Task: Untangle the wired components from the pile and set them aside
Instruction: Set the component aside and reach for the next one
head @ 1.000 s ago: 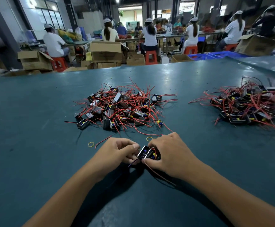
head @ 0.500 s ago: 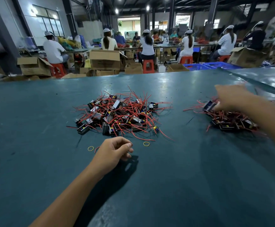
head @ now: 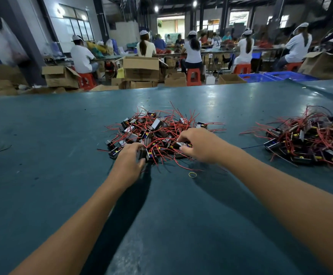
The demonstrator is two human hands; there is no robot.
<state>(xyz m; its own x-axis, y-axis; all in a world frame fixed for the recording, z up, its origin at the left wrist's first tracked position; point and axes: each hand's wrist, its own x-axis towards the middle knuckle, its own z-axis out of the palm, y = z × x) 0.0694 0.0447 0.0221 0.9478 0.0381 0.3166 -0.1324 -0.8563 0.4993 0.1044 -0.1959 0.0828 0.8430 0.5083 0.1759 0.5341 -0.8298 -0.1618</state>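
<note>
Reaching into the near edge of the tangled pile (head: 157,133) of red-wired black components at the middle of the teal table (head: 42,155), both hands work in the head view. The left hand (head: 128,163) curls its fingers round a black component (head: 144,153) at the pile's front. The right hand (head: 199,144) pinches red wires. A second pile (head: 308,143) lies well apart at the right, and a yellow rubber band (head: 192,174) sits just before the main pile.
</note>
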